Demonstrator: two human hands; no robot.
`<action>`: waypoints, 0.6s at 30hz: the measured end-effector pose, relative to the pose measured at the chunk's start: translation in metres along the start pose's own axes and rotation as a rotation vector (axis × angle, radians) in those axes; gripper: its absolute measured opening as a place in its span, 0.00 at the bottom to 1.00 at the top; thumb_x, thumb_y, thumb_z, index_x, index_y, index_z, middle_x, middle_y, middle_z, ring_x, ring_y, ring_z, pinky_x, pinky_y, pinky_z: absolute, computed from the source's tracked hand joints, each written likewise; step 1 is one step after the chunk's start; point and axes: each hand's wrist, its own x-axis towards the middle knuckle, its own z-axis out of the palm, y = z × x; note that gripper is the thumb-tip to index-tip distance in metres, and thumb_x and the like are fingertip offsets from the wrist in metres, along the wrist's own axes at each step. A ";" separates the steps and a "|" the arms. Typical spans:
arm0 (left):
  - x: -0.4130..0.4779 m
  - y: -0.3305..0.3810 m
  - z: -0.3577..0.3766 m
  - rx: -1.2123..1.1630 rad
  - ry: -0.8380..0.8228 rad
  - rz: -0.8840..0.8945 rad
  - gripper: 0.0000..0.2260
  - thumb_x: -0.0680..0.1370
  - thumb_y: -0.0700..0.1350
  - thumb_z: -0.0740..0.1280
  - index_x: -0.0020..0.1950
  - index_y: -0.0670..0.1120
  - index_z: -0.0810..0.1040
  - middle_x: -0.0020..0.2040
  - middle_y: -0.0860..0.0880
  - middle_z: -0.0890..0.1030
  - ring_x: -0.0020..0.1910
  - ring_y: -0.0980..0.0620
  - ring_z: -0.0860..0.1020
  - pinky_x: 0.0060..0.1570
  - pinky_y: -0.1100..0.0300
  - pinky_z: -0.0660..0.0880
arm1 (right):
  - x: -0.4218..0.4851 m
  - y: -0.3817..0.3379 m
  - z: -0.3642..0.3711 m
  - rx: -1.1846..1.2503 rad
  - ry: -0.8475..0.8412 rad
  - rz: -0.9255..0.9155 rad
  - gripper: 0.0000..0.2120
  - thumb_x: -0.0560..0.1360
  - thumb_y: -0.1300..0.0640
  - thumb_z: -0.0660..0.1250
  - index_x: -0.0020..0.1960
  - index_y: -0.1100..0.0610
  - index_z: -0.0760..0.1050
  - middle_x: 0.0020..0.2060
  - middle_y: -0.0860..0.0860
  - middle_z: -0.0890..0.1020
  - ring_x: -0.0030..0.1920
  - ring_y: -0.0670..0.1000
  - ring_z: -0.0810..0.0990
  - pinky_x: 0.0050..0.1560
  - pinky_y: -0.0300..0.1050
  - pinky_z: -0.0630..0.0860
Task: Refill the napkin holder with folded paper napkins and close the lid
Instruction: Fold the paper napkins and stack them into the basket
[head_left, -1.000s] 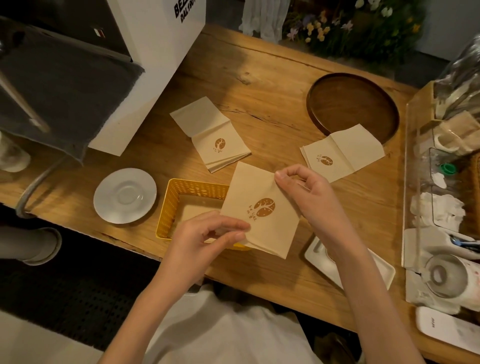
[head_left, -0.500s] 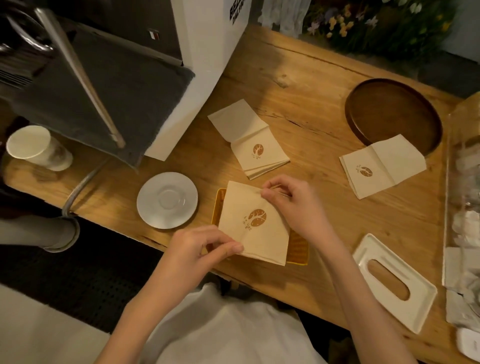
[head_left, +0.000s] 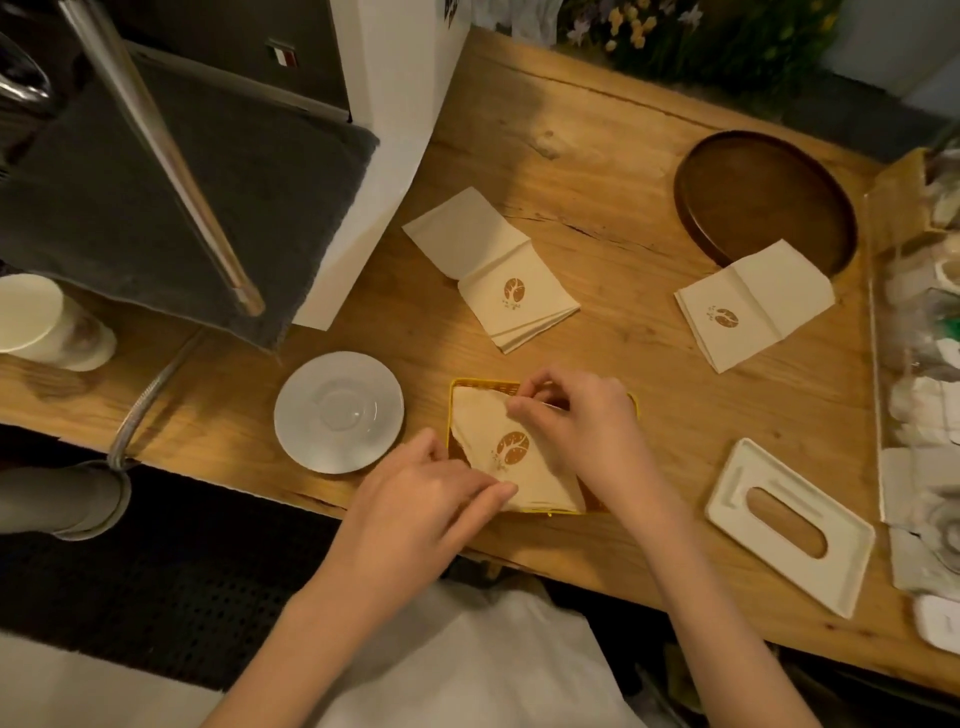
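Lowered since half a second ago, the beige folded paper napkin stack (head_left: 511, 457) with a brown tree emblem now sits inside the yellow rectangular mesh holder (head_left: 483, 385) at the near edge of the wooden bench (head_left: 623, 171). Your left hand (head_left: 415, 499) pinches its near corner and your right hand (head_left: 576, 431) pinches its far corner. A white round saucer (head_left: 337, 410) lies just left. The white slotted rectangular lid (head_left: 748, 467) lies apart to the right. Beyond, one napkin pile (head_left: 498, 270) lies flat, and a second napkin pile (head_left: 753, 306) overlaps a dark round wooden tray (head_left: 763, 197).
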 end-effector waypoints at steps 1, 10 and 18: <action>0.001 0.000 0.000 0.049 -0.014 0.003 0.24 0.81 0.62 0.50 0.48 0.55 0.84 0.38 0.60 0.82 0.41 0.55 0.68 0.37 0.56 0.71 | -0.002 0.001 0.002 -0.039 0.006 -0.009 0.03 0.74 0.48 0.71 0.45 0.47 0.80 0.38 0.43 0.83 0.42 0.43 0.81 0.45 0.48 0.80; 0.005 0.005 0.011 0.200 -0.074 -0.062 0.34 0.81 0.64 0.38 0.43 0.54 0.82 0.34 0.57 0.80 0.39 0.55 0.66 0.39 0.59 0.66 | -0.006 0.004 0.023 -0.436 0.037 -0.211 0.08 0.79 0.48 0.64 0.53 0.47 0.81 0.43 0.45 0.85 0.44 0.48 0.83 0.44 0.43 0.78; 0.000 0.011 0.020 0.263 -0.057 -0.058 0.39 0.82 0.61 0.36 0.44 0.49 0.86 0.56 0.47 0.82 0.55 0.46 0.74 0.49 0.53 0.75 | 0.001 0.008 0.033 -0.535 0.015 -0.254 0.10 0.80 0.51 0.60 0.53 0.50 0.80 0.42 0.49 0.85 0.44 0.52 0.84 0.41 0.46 0.76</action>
